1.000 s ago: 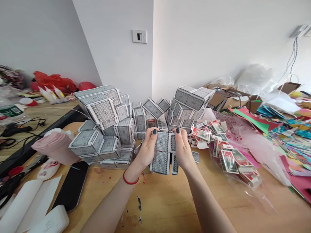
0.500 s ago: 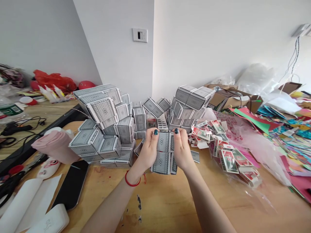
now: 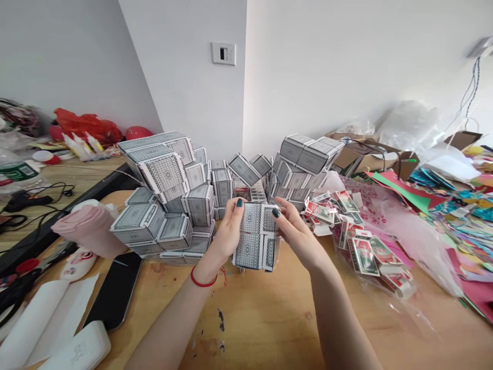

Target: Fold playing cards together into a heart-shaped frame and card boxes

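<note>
Both my hands hold one small grey patterned paper box [image 3: 252, 241] above the wooden table [image 3: 265, 318]. My left hand [image 3: 225, 236] grips its left side, thumb on the top flap. My right hand [image 3: 296, 234] pinches the upper right flap, which is partly folded. Behind the box rises a pile of finished grey boxes [image 3: 169, 195], and a second stack of grey boxes [image 3: 304, 164] stands to the right of it.
A clear bag of red and green printed flat cards [image 3: 365, 246] lies right of my hands. Coloured paper scraps [image 3: 454, 216] and cardboard boxes [image 3: 370, 154] fill the far right. A black phone [image 3: 115, 293], pink roll [image 3: 88, 231], white paper and cables lie at left.
The box has tilted and shifted slightly left. My right hand slid from the box's right side up to its top right flap; my left hand kept its grip.
</note>
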`<state>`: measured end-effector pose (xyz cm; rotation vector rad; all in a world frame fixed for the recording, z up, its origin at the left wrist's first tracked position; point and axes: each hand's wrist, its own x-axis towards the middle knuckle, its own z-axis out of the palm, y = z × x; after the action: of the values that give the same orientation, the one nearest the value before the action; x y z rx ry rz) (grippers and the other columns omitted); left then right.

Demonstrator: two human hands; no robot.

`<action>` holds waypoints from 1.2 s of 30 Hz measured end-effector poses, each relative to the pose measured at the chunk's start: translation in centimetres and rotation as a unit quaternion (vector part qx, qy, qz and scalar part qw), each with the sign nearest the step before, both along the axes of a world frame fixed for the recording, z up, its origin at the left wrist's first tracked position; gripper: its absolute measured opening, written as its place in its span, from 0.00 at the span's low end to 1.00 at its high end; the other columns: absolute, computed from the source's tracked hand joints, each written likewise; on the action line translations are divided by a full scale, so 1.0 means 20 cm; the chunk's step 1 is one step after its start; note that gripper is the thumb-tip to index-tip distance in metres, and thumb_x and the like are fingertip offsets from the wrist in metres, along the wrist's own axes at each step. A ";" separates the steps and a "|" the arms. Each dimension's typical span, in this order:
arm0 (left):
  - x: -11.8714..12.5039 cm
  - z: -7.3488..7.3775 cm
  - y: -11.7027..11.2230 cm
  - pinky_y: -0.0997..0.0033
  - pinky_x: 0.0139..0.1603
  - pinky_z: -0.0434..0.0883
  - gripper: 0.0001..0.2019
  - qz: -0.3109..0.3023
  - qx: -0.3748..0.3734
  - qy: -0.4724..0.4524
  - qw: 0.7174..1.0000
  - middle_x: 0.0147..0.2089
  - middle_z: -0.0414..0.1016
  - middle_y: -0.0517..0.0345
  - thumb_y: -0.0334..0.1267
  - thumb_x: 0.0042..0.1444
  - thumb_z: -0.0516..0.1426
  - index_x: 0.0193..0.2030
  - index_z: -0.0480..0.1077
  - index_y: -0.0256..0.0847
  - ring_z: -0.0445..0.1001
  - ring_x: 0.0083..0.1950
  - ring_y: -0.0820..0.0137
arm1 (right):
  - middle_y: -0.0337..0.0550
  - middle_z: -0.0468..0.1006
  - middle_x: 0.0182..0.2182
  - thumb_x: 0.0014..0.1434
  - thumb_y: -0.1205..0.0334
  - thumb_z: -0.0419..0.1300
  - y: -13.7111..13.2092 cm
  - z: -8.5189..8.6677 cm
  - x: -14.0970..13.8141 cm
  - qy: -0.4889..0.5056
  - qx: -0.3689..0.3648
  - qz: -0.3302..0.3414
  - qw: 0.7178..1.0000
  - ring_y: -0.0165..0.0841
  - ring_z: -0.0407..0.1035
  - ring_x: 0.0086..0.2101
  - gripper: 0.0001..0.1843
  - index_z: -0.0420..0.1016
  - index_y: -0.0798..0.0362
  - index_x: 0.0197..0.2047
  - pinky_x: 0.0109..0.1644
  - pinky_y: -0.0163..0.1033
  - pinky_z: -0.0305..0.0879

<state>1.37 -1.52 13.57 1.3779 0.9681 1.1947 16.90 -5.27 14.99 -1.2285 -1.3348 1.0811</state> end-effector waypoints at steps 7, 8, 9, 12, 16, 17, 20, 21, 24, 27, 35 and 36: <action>-0.04 0.03 0.02 0.74 0.36 0.65 0.15 0.007 -0.001 0.008 1.000 0.33 0.64 0.60 0.51 0.60 0.43 0.42 0.61 0.43 0.64 0.34 0.72 | 0.50 0.71 0.46 0.43 0.55 0.67 0.02 -0.02 0.07 0.014 -0.009 0.067 0.998 0.40 0.68 0.46 0.36 0.57 0.53 0.53 0.49 0.46 0.66; -0.04 0.03 0.02 0.74 0.37 0.64 0.15 0.009 0.002 0.015 1.000 0.34 0.64 0.60 0.51 0.60 0.43 0.42 0.61 0.43 0.63 0.35 0.72 | 0.50 0.72 0.45 0.42 0.55 0.68 0.03 -0.03 0.07 -0.003 -0.002 0.053 0.999 0.41 0.67 0.46 0.35 0.58 0.53 0.51 0.48 0.45 0.66; -0.05 0.03 0.02 0.74 0.37 0.64 0.15 0.010 0.006 0.021 1.000 0.34 0.64 0.60 0.50 0.60 0.43 0.42 0.61 0.43 0.64 0.35 0.72 | 0.50 0.72 0.44 0.41 0.55 0.68 0.03 -0.04 0.08 -0.023 0.008 0.034 0.999 0.41 0.67 0.46 0.35 0.59 0.53 0.50 0.47 0.45 0.66; -0.05 0.02 0.02 0.74 0.37 0.64 0.14 0.004 0.009 0.028 1.000 0.34 0.63 0.60 0.50 0.61 0.43 0.41 0.61 0.43 0.64 0.35 0.72 | 0.48 0.72 0.42 0.39 0.54 0.69 0.04 -0.06 0.09 -0.087 0.031 -0.021 0.995 0.41 0.67 0.43 0.34 0.60 0.52 0.48 0.44 0.44 0.67; -0.06 0.02 0.03 0.74 0.34 0.64 0.14 -0.013 -0.003 0.036 0.999 0.31 0.63 0.61 0.50 0.61 0.43 0.42 0.60 0.44 0.63 0.32 0.73 | 0.44 0.71 0.37 0.38 0.54 0.69 0.03 -0.04 0.11 -0.112 0.020 -0.025 0.993 0.39 0.68 0.38 0.33 0.60 0.51 0.45 0.38 0.42 0.67; -0.06 0.02 0.03 0.74 0.33 0.64 0.14 -0.018 -0.007 0.036 0.999 0.31 0.63 0.61 0.50 0.61 0.43 0.42 0.60 0.44 0.63 0.31 0.73 | 0.42 0.71 0.36 0.39 0.54 0.69 0.02 -0.03 0.11 -0.099 0.011 -0.017 0.995 0.38 0.68 0.37 0.31 0.59 0.51 0.44 0.37 0.42 0.67; -0.06 0.01 0.04 0.73 0.33 0.64 0.15 -0.015 -0.003 0.044 0.999 0.32 0.63 0.60 0.50 0.61 0.42 0.43 0.60 0.44 0.63 0.32 0.72 | 0.40 0.71 0.35 0.43 0.55 0.67 0.01 -0.02 0.10 -0.014 -0.006 0.011 1.000 0.35 0.68 0.34 0.26 0.58 0.50 0.41 0.35 0.39 0.67; -0.06 0.01 0.05 0.73 0.34 0.63 0.15 -0.006 0.005 0.052 0.999 0.33 0.63 0.60 0.50 0.61 0.42 0.43 0.60 0.44 0.63 0.32 0.72 | 0.40 0.71 0.35 0.44 0.56 0.66 0.01 -0.01 0.10 0.014 -0.005 0.016 1.000 0.35 0.69 0.34 0.25 0.57 0.49 0.41 0.35 0.39 0.67; -0.07 0.00 0.06 0.73 0.35 0.63 0.15 0.014 0.038 0.082 0.996 0.33 0.63 0.59 0.50 0.61 0.42 0.43 0.60 0.44 0.62 0.33 0.72 | 0.39 0.71 0.36 0.47 0.59 0.64 0.01 -0.02 0.09 0.042 0.018 0.006 0.999 0.34 0.69 0.35 0.23 0.56 0.48 0.42 0.37 0.39 0.67; -0.07 -0.01 0.06 0.73 0.35 0.62 0.16 0.001 0.053 0.088 0.995 0.33 0.63 0.60 0.50 0.61 0.41 0.43 0.61 0.44 0.62 0.33 0.71 | 0.39 0.71 0.37 0.49 0.62 0.62 0.01 -0.02 0.08 0.016 0.041 -0.010 0.999 0.34 0.68 0.37 0.22 0.55 0.48 0.43 0.40 0.40 0.67; -0.07 0.00 0.05 0.73 0.35 0.60 0.17 0.043 0.076 0.133 0.987 0.33 0.61 0.60 0.51 0.60 0.41 0.43 0.62 0.44 0.60 0.33 0.71 | 0.41 0.69 0.39 0.52 0.62 0.59 0.00 0.00 0.07 -0.016 0.076 0.004 0.997 0.34 0.67 0.39 0.20 0.54 0.48 0.45 0.43 0.41 0.66; -0.07 0.00 0.05 0.73 0.34 0.59 0.17 0.049 0.075 0.139 0.986 0.32 0.61 0.61 0.52 0.60 0.42 0.43 0.62 0.44 0.59 0.33 0.72 | 0.41 0.69 0.39 0.52 0.63 0.59 0.00 0.00 0.07 -0.020 0.078 0.002 0.997 0.34 0.67 0.39 0.21 0.54 0.48 0.46 0.43 0.42 0.66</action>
<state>-0.03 -0.46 13.51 1.6661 1.1707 1.1869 18.24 -5.28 14.92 -1.1362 -1.4261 0.9403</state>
